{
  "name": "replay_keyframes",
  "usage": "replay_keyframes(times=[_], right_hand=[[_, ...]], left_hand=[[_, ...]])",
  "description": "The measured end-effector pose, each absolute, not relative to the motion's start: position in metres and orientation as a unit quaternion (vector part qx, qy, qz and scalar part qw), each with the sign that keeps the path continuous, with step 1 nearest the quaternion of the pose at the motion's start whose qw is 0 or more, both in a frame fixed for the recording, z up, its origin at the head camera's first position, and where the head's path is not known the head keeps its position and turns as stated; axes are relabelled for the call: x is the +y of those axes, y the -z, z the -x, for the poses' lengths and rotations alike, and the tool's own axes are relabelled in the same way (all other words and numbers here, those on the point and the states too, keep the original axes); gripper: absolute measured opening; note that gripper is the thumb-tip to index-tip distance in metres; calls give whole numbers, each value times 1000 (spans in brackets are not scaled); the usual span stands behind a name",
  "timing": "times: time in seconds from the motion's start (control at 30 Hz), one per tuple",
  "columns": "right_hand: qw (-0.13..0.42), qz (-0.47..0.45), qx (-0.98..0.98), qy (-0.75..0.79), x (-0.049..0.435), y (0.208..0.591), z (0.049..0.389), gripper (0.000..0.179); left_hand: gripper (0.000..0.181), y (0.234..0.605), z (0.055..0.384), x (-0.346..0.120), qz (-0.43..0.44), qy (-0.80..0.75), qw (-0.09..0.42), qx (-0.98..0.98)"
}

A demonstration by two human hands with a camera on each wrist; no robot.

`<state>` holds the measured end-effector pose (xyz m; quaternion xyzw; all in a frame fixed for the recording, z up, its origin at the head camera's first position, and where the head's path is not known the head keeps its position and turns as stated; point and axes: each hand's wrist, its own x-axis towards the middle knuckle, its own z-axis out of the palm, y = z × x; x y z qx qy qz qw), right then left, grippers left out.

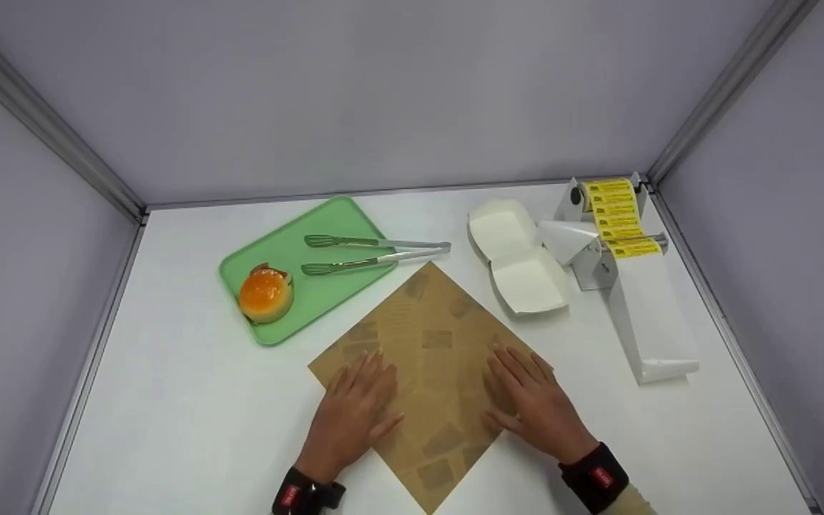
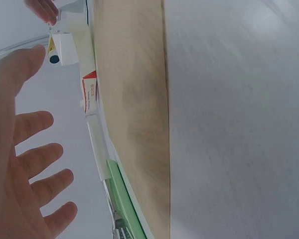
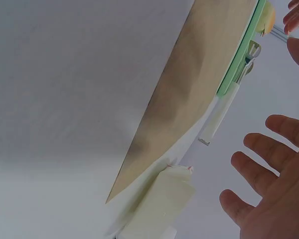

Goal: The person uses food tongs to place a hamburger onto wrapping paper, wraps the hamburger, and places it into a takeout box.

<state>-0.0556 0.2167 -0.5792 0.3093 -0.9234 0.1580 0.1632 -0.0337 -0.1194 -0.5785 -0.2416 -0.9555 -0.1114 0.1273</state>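
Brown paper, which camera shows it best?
The head view: the brown paper shows from above, nearly whole, though the left hand and right hand cover parts. Each wrist view shows only part, at a low slant, cut off by the frame.

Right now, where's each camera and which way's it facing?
Head: on head, facing forward and down at paper, tray, box; left grip and right grip show.
Left wrist: on that wrist, facing across paper; left grip near, right grip farther.
Right wrist: on that wrist, facing across paper; right grip near, left grip farther.
Wrist views share paper and tray.
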Motion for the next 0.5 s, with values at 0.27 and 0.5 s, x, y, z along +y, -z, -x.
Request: replay_keyframes(times=[0.27, 0.5], right_hand=[[170, -323, -919, -148, 211, 580, 66, 87], [189, -332, -915, -129, 202, 579, 75, 86]], left_hand=[[73, 581, 34, -121, 243, 98, 131, -956], [77, 581, 35, -124, 240, 96, 136, -956]])
